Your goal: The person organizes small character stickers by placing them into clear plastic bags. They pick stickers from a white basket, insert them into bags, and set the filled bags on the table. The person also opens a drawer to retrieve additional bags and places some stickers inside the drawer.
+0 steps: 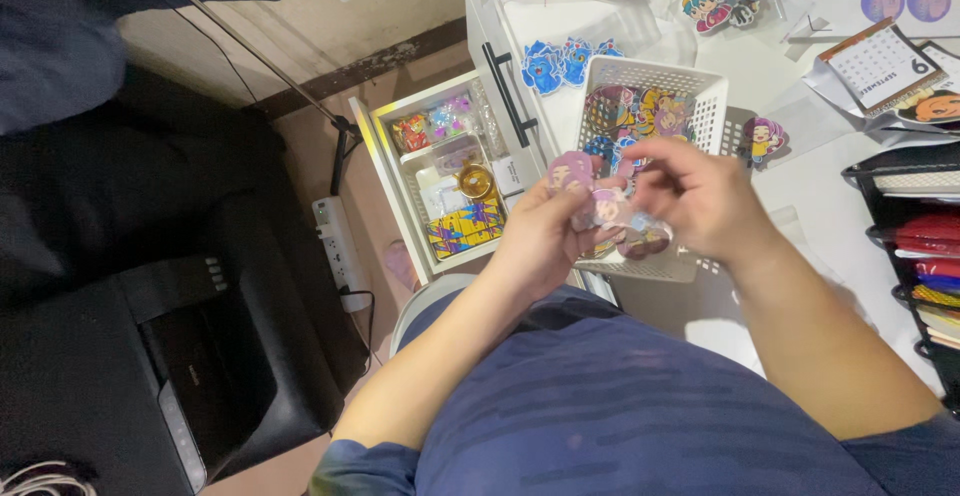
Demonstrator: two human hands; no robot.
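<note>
Where hands meet, left hand [540,241], right hand [700,201] blur pink charms [610,211].

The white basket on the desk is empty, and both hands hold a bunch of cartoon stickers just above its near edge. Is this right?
Not quite. The head view shows the white basket is not empty: colourful stickers lie inside it. The rest holds: the left hand and right hand hold a bunch of cartoon stickers above its near edge.

Both forearms reach forward, left hand [540,241] and right hand [700,196] close together, fingers curled inward
</note>
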